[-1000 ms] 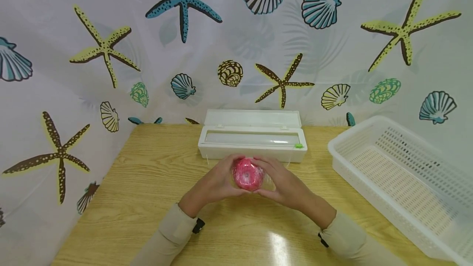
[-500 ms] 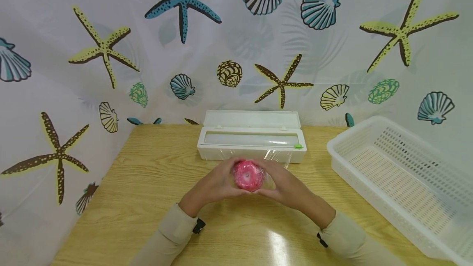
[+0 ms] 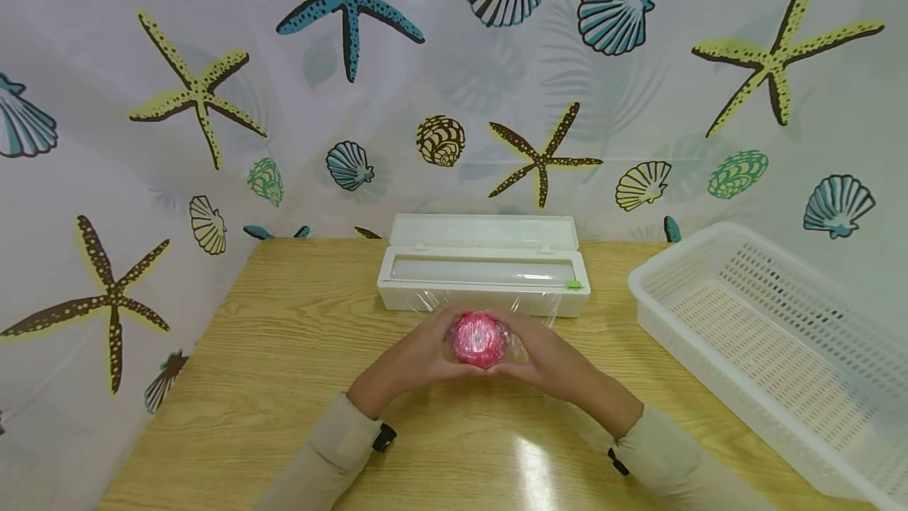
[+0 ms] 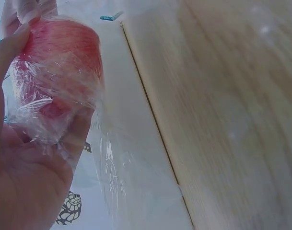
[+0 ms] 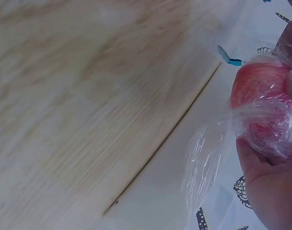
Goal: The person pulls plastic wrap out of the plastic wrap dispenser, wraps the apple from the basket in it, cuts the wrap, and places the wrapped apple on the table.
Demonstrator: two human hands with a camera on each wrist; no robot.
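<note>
A red apple (image 3: pixel 478 340) wrapped in clear cling film is held between both hands above the table, in front of the dispenser. My left hand (image 3: pixel 414 352) grips its left side, and my right hand (image 3: pixel 555 353) grips the right. The thumbs nearly meet on the near side. Wrinkled film bunches over the apple (image 4: pixel 69 50) in the left wrist view. From it a stretched sheet of cling film (image 5: pixel 203 165) trails away in the right wrist view. That sheet runs towards the white cling film dispenser (image 3: pixel 482 300), whose lid (image 3: pixel 484 232) stands raised.
A green slider (image 3: pixel 574 285) sits at the dispenser's right end. At the right of the wooden table (image 3: pixel 298 314) stands a white perforated plastic basket (image 3: pixel 681 337). A patterned curtain (image 3: pixel 397 85) hangs behind the table and along its left side.
The apple has turned in my hands: its dimpled end faced the head camera before, and a smooth, shiny side does now. Both hands stay in nearly the same place.
</note>
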